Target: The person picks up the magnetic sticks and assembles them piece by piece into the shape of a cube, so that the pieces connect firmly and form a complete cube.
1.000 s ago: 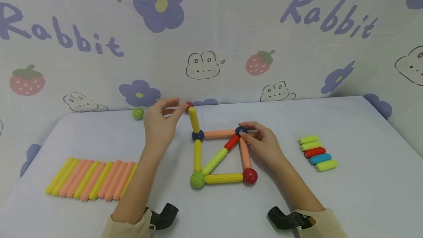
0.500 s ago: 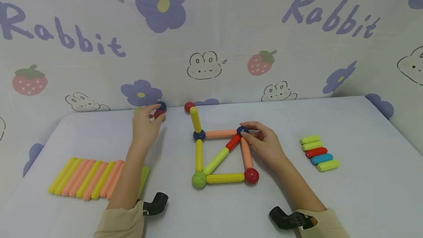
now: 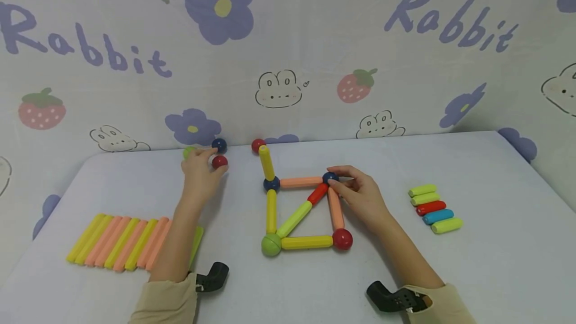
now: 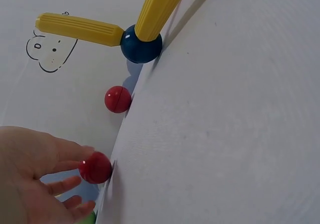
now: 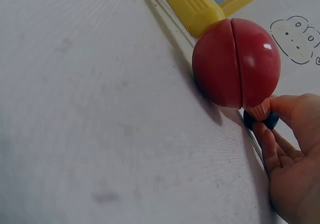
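Observation:
A magnetic-stick frame lies on the table: yellow and salmon sticks form a square, with a lime-and-red diagonal (image 3: 294,219). Its corners are a green ball (image 3: 271,245), a red ball (image 3: 343,239) and two dark blue balls. One yellow stick (image 3: 266,163) stands up from the back-left blue ball (image 3: 271,184). My right hand (image 3: 362,196) pinches the back-right blue ball (image 3: 330,179). Behind the frame, to the left, my left hand (image 3: 200,176) has its thumb against a loose red ball (image 4: 95,168), its other fingers spread. Beside those fingers sits a loose blue ball (image 3: 219,145).
Yellow and salmon sticks (image 3: 114,244) lie in a row at left, partly behind the left forearm. Several short sticks (image 3: 434,209) lie at right. Another red ball (image 3: 258,145) and a partly covered green ball (image 3: 189,152) rest along the back edge.
My left hand has moved left from near the upright stick to the loose balls. Its fingers have spread a little around the red ball. The right hand stays at the blue corner ball.

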`<state>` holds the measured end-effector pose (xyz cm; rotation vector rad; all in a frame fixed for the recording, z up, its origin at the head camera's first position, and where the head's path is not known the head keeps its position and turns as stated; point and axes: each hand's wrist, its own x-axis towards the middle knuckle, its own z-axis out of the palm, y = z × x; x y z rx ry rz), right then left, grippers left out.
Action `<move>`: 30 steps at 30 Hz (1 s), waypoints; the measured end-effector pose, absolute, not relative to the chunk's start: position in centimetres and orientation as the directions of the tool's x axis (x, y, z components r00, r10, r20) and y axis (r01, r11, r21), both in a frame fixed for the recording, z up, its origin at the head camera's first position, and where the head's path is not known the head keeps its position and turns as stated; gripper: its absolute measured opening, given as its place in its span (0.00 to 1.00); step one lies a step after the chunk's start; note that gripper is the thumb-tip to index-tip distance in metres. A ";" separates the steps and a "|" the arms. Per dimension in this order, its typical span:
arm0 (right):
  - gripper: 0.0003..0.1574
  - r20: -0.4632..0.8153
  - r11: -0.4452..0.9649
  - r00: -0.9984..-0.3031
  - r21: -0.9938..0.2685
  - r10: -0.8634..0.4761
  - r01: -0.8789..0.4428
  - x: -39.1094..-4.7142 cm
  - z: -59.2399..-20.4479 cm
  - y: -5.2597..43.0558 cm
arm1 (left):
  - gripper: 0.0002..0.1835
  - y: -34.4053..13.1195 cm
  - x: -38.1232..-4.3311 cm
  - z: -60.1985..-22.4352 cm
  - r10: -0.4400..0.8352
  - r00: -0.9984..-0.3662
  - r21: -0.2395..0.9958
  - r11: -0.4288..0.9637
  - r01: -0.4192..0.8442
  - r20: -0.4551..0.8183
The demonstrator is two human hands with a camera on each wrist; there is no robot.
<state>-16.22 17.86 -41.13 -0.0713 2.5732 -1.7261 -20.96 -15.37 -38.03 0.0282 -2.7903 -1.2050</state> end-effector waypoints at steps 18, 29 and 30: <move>0.23 -0.021 0.382 -0.998 -0.924 -0.052 0.000 -16.3 -41.0 17.9 | 0.24 -14.5 -20.7 -36.6 -0.026 -0.999 0.823 0.568 0.021 0.044; 0.24 -0.026 0.388 -0.998 -0.922 -0.052 0.003 -16.2 -41.0 17.8 | 0.24 -10.8 -18.9 -32.9 -0.051 -0.985 0.960 0.239 0.148 0.164; 0.24 -0.024 0.386 -0.998 -0.923 -0.054 0.001 -16.2 -40.9 17.8 | 0.24 -10.5 -18.7 -32.7 -0.049 -0.981 0.960 0.220 0.172 0.187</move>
